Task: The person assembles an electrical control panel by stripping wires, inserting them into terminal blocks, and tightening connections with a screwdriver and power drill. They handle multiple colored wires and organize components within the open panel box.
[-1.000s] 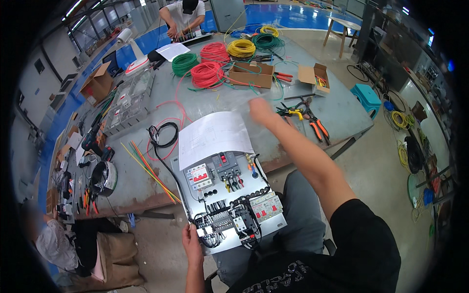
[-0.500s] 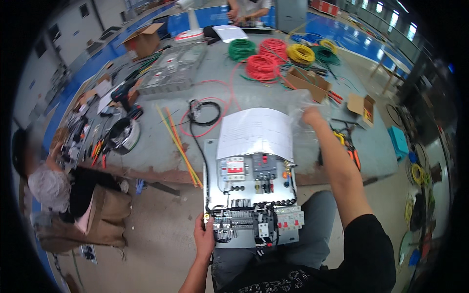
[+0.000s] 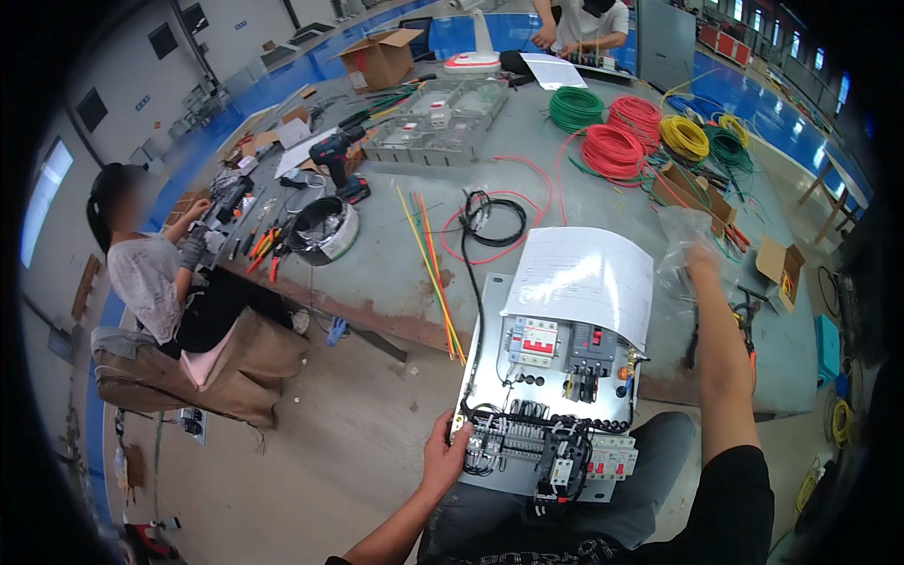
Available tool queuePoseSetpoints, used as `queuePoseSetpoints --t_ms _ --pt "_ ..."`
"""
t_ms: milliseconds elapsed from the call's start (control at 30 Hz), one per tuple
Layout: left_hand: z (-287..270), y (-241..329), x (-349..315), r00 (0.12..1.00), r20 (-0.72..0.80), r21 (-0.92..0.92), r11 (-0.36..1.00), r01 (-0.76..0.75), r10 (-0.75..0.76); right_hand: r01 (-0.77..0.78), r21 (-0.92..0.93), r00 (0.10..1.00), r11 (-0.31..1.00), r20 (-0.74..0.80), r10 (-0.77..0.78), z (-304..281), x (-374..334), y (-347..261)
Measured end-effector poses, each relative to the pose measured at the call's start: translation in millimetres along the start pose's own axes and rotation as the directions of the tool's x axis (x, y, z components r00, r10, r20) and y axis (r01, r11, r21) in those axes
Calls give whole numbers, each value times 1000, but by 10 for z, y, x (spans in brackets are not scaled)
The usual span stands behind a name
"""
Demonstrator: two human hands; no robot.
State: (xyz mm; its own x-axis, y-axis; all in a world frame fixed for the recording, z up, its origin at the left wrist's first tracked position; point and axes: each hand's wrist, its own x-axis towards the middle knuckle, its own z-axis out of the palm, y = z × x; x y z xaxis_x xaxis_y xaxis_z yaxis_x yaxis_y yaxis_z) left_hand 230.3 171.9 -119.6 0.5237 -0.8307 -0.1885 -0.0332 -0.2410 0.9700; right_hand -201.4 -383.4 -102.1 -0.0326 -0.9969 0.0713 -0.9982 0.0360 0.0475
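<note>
A metal mounting plate [image 3: 482, 388] fitted with circuit breakers, terminal blocks and black wiring leans over my lap against the table edge. My left hand [image 3: 444, 454] grips its lower left edge, thumb on the front beside the terminals. A white printed sheet [image 3: 584, 282] covers the plate's upper part, and below it sit a breaker with red toggles [image 3: 534, 344] and a dark moulded-case breaker [image 3: 593, 347]. Stretched out to the right, my right hand [image 3: 699, 259] is at a clear plastic bag [image 3: 680, 231] on the table. Its fingers are hard to make out there.
Coils of red wire [image 3: 614, 151], green and yellow lie at the back right. Left of the plate are thin coloured tubes [image 3: 435, 273], a black cable coil [image 3: 497, 217], a bucket [image 3: 323, 231] and a cordless drill [image 3: 337, 162]. One co-worker [image 3: 151, 273] sits left, another works opposite.
The view has swung left, so the table and plate appear farther right. My left hand stays on the plate's edge and my right hand stays at the plastic bag.
</note>
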Motion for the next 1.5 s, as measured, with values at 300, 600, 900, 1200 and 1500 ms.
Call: queuePoseSetpoints --t_ms 300,600,900,1200,1500 --pt "31 47 -12 1000 -21 30 1000 -2 2 -26 180 999 983 -38 33 427 283 490" --pt "43 75 15 999 -34 214 977 0 7 94 -22 931 995 -351 -96 662 93 411" --pt "130 184 4 999 16 31 999 -32 31 168 149 962 974 190 -195 -221 -434 357" --pt "21 88 -47 999 11 -9 999 -38 39 -101 984 912 145 149 -382 -1152 -2767 -188" --pt "47 71 -26 998 24 -61 997 -49 50 -196 976 922 96 217 -321 -804 -3259 -644"
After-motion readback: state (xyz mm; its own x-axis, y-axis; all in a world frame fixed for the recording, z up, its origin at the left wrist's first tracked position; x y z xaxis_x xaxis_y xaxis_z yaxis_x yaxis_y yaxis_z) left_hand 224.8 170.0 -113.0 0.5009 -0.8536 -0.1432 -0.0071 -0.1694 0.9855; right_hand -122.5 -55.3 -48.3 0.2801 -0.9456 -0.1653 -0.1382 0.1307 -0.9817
